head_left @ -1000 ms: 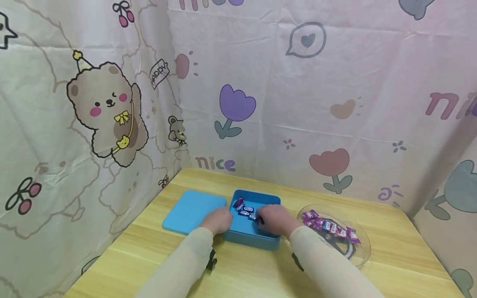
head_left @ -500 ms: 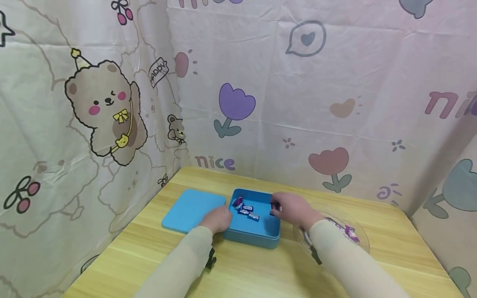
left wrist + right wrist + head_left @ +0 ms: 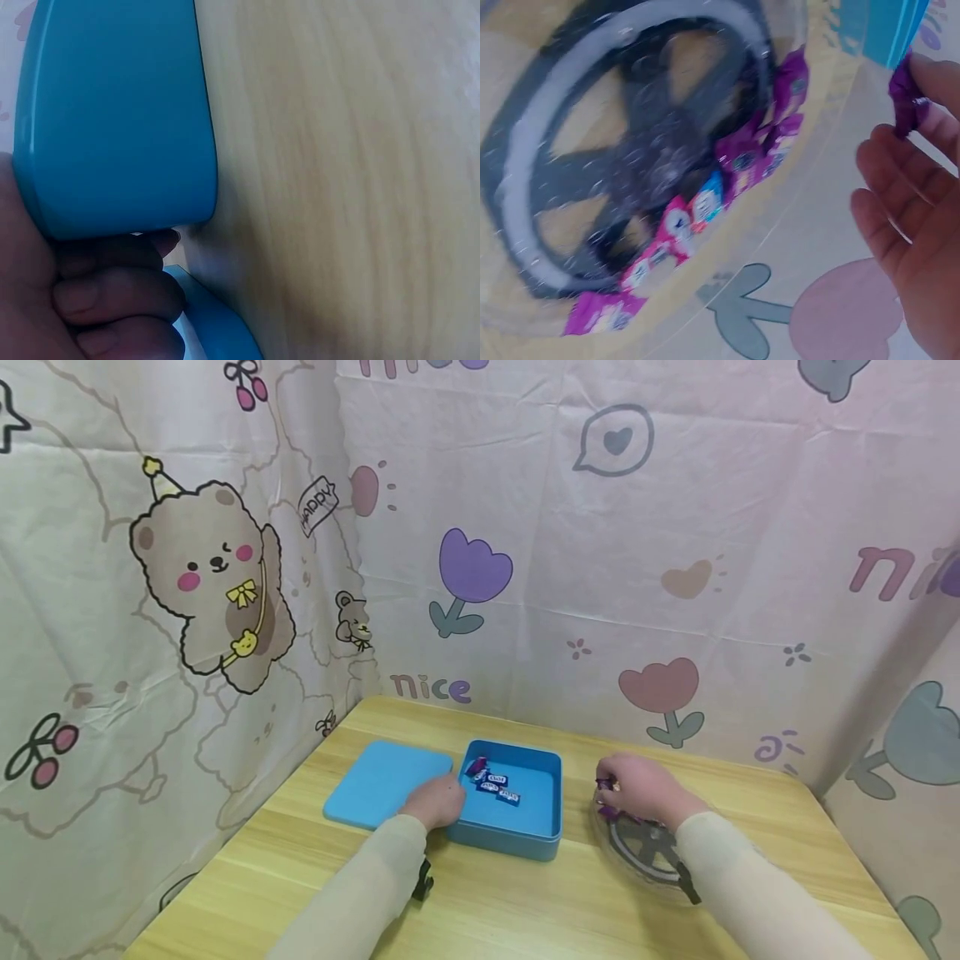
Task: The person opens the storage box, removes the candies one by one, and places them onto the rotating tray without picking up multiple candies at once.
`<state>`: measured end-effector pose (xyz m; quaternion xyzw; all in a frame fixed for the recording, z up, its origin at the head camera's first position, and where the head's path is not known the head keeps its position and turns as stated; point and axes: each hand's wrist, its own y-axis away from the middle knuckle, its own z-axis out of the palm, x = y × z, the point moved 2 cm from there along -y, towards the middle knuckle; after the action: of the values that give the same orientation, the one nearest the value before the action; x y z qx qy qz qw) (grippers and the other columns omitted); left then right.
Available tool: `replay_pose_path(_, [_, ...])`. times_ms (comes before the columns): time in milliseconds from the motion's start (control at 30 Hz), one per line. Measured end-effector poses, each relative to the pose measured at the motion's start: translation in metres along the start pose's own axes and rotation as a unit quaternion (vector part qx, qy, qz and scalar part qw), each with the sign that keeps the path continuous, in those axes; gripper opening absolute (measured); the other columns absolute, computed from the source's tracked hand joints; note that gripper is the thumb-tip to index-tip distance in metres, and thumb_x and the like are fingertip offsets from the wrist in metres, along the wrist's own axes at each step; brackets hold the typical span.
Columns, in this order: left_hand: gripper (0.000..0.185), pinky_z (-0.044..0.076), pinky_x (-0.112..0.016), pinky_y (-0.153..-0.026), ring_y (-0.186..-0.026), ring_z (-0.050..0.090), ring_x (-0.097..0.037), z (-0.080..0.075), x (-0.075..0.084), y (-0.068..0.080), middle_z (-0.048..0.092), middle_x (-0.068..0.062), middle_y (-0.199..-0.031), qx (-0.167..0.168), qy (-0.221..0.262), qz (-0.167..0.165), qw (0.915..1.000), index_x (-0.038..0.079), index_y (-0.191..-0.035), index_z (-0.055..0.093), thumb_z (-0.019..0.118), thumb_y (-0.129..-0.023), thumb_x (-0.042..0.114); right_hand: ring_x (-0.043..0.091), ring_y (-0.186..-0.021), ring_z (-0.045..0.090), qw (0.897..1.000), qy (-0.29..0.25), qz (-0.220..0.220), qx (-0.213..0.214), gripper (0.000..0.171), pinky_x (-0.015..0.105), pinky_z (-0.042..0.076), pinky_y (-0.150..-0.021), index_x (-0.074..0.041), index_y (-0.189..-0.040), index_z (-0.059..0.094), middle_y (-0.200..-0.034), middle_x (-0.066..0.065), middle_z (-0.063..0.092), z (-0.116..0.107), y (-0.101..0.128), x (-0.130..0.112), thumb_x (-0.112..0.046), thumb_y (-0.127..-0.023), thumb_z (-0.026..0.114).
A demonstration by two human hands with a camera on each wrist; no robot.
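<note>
While the left hand (image 3: 438, 802) grips the smooth blue box (image 3: 525, 839), the right hand (image 3: 637, 789) pinches a crinkly purple candy (image 3: 907, 105).

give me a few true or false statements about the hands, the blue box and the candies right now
1. The blue box holds a few wrapped candies. True.
2. The lid sits on the box. False: it lies flat on the table, left of the box.
3. The right hand pinches a purple candy over the clear dish. True.
4. The left hand is raised off the table. False: it rests against the box's left side.
</note>
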<state>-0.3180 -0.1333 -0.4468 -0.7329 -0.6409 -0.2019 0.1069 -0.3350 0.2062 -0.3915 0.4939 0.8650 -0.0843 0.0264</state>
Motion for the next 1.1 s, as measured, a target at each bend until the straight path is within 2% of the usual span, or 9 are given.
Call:
replay_pose_path(133, [0.035, 0.047, -0.042, -0.074, -0.076, 0.051, -0.024, 0.0, 0.0, 0.0, 0.058, -0.009, -0.093, -0.001, 0.0, 0.001, 1.0, 0.009, -0.077, 0.057, 0.038, -0.106, 0.017, 0.011, -0.072, 0.048, 1.0, -0.002, -0.009, -0.016, 0.014, 0.035, 0.047, -0.069, -0.021, -0.09, 0.067, -0.082, -0.009, 0.052, 0.005, 0.011, 0.004, -0.026, -0.087, 0.079])
replay_pose_path(400, [0.034, 0.048, -0.043, -0.076, -0.076, 0.052, -0.025, 0.0, -0.002, 0.0, 0.059, -0.009, -0.091, 0.005, 0.005, -0.003, 1.0, 0.008, -0.079, 0.059, 0.039, -0.105, 0.019, 0.01, -0.073, 0.047, 0.998, -0.013, -0.036, -0.051, 0.015, 0.032, 0.044, -0.067, -0.024, -0.084, 0.063, -0.084, -0.009, 0.051, 0.02, 0.023, -0.002, -0.022, -0.084, 0.078])
replay_pose_path(633, [0.037, 0.047, -0.041, -0.072, -0.073, 0.051, -0.024, 0.0, 0.0, 0.001, 0.055, -0.007, -0.082, 0.004, -0.001, 0.001, 1.0, 0.01, -0.074, 0.055, 0.039, -0.105, 0.018, 0.011, -0.073, 0.047, 0.998, 0.004, -0.019, -0.053, 0.016, 0.033, 0.043, -0.067, -0.025, -0.085, 0.06, -0.084, -0.011, 0.05, 0.027, 0.025, -0.006, -0.021, -0.086, 0.075])
replay_pose_path(900, [0.034, 0.048, -0.043, -0.076, -0.076, 0.052, -0.025, 0.002, -0.002, -0.001, 0.057, -0.008, -0.09, 0.005, 0.008, -0.004, 0.9999, 0.009, -0.078, 0.057, 0.039, -0.105, 0.018, 0.012, -0.078, 0.05, 0.998, -0.008, -0.015, -0.055, 0.014, 0.038, 0.05, -0.077, -0.026, -0.093, 0.067, -0.092, -0.012, 0.056, 0.026, 0.027, -0.005, -0.024, -0.085, 0.078])
replay_pose_path(1000, [0.032, 0.047, -0.043, -0.075, -0.076, 0.052, -0.025, 0.003, -0.003, -0.002, 0.057, -0.008, -0.09, 0.003, 0.012, -0.011, 0.9999, 0.008, -0.082, 0.058, 0.039, -0.105, 0.019, 0.011, -0.077, 0.052, 0.998, -0.029, -0.004, -0.062, 0.011, 0.038, 0.05, -0.075, -0.027, -0.09, 0.067, -0.089, -0.013, 0.056, 0.024, 0.026, -0.003, -0.022, -0.086, 0.077])
replay_pose_path(1100, [0.032, 0.047, -0.043, -0.075, -0.076, 0.052, -0.025, 0.004, -0.003, -0.003, 0.056, -0.008, -0.09, -0.001, 0.009, -0.014, 0.9999, 0.008, -0.084, 0.059, 0.039, -0.106, 0.019, 0.009, -0.076, 0.052, 0.998, -0.03, -0.001, -0.051, 0.011, 0.037, 0.05, -0.074, -0.026, -0.088, 0.066, -0.084, -0.014, 0.055, 0.021, 0.023, -0.003, -0.021, -0.088, 0.075])
